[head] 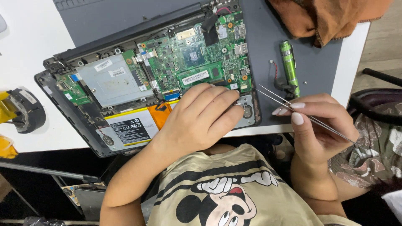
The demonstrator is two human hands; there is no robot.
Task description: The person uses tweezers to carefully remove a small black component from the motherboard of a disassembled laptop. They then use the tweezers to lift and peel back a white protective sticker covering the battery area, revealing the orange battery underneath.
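Opened laptop [83, 125] on grey mat [268, 58], base cover removed, green circuit board [197, 54] exposed at 12 o'clock of centre. Silver metal drive plate [111, 79] at 10 o'clock, beside the board. Black battery pack [130, 130] with orange tape at 8 o'clock, along the near edge of the chassis.

Left hand [199, 119] laid palm down over the near right corner of the chassis, fingers extended and close together, fingertips [234, 98] touching the lower edge of the board near a round silver part [247, 111].

Right hand [320, 125] at 3 o'clock, off the table edge, thumb and forefinger pinched on metal tweezers [289, 104]. Tweezer tips aimed toward 10 o'clock, just beside the right chassis edge, tines slightly apart, nothing visible between them.

Green cylindrical tool [289, 62] on the mat at 1 o'clock, well clear of both hands. Orange-brown cloth [326, 16] at the far right corner. Roll of black tape [27, 111] at 9 o'clock on white table [25, 62].
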